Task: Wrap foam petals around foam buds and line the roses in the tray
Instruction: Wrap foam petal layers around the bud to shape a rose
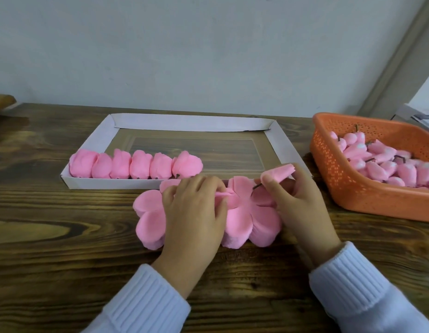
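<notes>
Pink foam petals (242,219) lie in flat flower-shaped piles on the brown wooden table (64,236), in the lower middle of the frame. Two white sleeves (146,306) come in from the bottom edge. The left hand (196,207) rests on top of the piles, and its curled fingers pinch one petal up near the middle. The right hand (297,200) is just beside it, on the right side of the piles. Its thumb and fingers are closed around one pink bud (279,173), held a little above the petals, and a thin dark stem (256,186) pokes out below.

Right behind the hands is the white paper tray (191,122). Six finished roses (136,164) sit side by side along its front wall, starting from the left corner. From the last rose to the right wall the tray floor is bare. The front wall of the tray is low, and the petals touch it.

At the right edge of the frame stands an orange basket (353,188) with more buds (389,162) in it, close to the right hand. A pale wall (184,44) is at the back.
</notes>
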A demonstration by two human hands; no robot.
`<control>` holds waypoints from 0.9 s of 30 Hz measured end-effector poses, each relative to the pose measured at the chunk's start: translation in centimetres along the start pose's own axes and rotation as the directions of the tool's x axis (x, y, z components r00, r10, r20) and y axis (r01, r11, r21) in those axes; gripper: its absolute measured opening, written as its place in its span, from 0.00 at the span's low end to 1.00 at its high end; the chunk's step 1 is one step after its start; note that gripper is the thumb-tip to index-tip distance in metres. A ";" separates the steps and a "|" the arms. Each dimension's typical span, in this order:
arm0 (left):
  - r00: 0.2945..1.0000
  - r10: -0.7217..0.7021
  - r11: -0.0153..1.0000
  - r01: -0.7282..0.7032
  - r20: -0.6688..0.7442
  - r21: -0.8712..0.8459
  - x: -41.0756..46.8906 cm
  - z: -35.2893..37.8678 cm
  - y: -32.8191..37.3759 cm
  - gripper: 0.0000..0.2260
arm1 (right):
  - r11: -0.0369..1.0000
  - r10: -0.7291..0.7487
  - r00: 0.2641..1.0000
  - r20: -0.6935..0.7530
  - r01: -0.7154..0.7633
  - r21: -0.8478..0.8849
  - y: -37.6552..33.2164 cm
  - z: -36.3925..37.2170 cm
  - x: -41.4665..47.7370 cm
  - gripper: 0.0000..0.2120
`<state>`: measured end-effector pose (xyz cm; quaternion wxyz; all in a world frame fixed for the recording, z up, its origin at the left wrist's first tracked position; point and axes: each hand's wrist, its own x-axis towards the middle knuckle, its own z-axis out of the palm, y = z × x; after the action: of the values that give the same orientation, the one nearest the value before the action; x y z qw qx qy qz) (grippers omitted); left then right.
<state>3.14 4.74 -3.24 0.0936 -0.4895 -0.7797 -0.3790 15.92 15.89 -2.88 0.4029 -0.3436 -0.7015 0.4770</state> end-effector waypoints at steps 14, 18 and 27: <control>0.993 0.085 0.987 -0.095 -0.081 -0.127 0.4 -0.4 0.2 0.06 | 0.965 -0.261 0.965 0.017 0.261 0.013 0.2 0.0 -0.3 0.11; 0.998 0.065 0.984 -0.064 0.004 -0.168 0.3 -0.6 0.2 0.09 | 0.967 -0.252 0.966 0.063 0.254 -0.021 0.2 0.0 -0.3 0.08; 0.994 0.099 0.985 -0.093 0.034 -0.143 0.3 -0.8 0.2 0.12 | 0.969 -0.244 0.967 0.073 0.246 -0.021 0.3 0.0 -0.3 0.07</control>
<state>3.02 4.43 -2.45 0.0607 -0.5396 -0.7281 -0.4183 16.11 15.69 -3.24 0.4290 -0.2433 -0.7593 0.4246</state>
